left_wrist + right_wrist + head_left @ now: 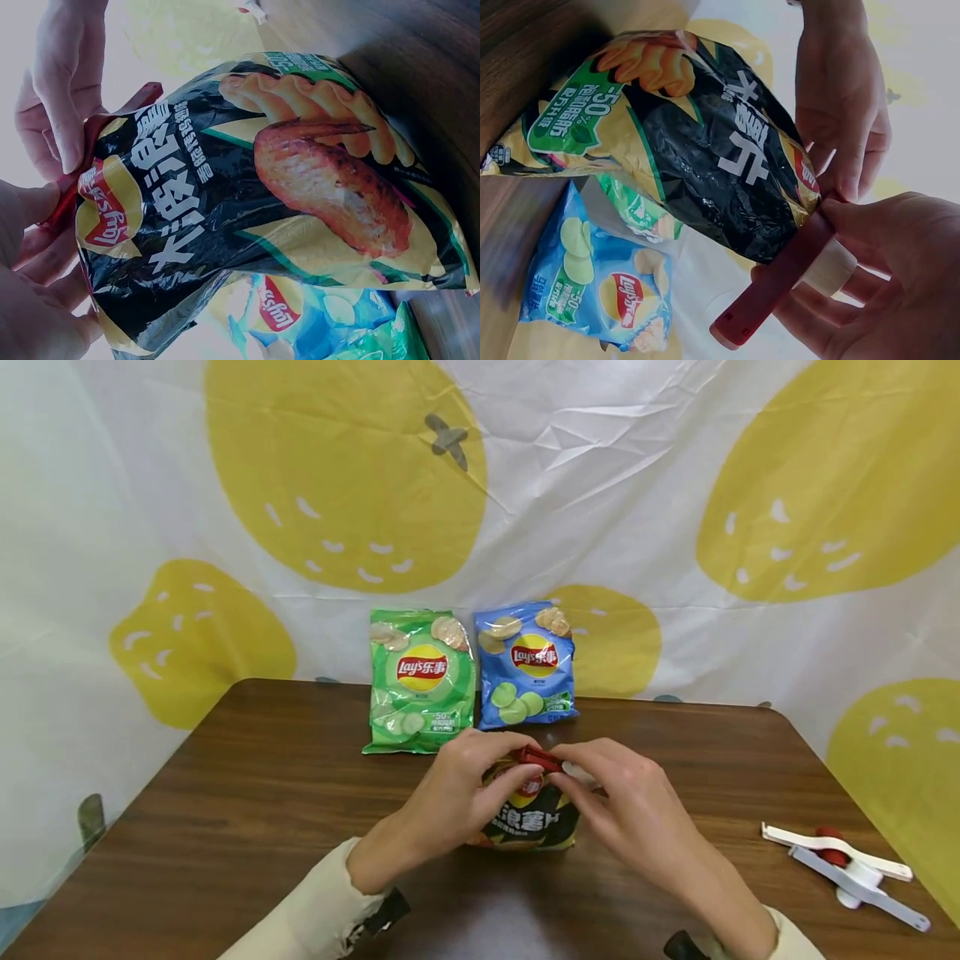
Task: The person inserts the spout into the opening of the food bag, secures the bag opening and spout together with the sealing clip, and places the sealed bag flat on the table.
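A black and gold bag of Lay's chips stands upright on the table in front of me. A red bag clip with a white knob lies across its top edge, its far end sticking out past the bag's side. My left hand pinches the bag's top, thumb by the clip's end and fingers behind the bag. From the other side my right hand grips the clip between thumb and fingers beside the knob. Whether the clip is fully closed on the bag, I cannot tell.
Behind, a green bag of Lay's chips and a blue one stand side by side near a patterned cloth. Two white clips with a red round part lie at the right of the brown table.
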### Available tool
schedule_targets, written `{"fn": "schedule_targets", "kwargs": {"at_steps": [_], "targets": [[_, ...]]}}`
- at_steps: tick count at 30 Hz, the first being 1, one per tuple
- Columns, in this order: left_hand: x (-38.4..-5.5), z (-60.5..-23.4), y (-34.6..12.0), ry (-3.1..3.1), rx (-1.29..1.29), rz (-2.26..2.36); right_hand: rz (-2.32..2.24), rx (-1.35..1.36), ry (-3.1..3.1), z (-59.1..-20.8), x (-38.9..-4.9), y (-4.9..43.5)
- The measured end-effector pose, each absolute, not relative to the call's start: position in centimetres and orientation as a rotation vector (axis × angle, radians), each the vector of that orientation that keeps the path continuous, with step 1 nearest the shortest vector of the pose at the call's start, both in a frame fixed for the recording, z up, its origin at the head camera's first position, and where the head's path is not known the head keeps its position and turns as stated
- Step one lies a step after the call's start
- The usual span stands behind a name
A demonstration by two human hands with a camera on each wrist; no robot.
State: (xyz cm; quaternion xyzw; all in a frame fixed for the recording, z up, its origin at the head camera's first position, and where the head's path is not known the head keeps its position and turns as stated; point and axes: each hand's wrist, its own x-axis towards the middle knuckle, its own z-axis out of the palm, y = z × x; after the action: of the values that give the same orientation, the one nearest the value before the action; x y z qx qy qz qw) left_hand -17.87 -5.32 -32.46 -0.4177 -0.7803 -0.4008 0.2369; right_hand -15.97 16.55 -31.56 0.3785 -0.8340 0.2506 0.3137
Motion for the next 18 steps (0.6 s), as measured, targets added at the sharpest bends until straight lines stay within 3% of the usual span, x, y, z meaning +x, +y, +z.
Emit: {"fn": "schedule_targets", "kwargs": {"at_steps": [18], "targets": [[-17.70,-33.32,-4.72,-2.036,-1.079,-1.120,0.684,1.024,-2.207,-31.63,-15.99,16.47]]}}
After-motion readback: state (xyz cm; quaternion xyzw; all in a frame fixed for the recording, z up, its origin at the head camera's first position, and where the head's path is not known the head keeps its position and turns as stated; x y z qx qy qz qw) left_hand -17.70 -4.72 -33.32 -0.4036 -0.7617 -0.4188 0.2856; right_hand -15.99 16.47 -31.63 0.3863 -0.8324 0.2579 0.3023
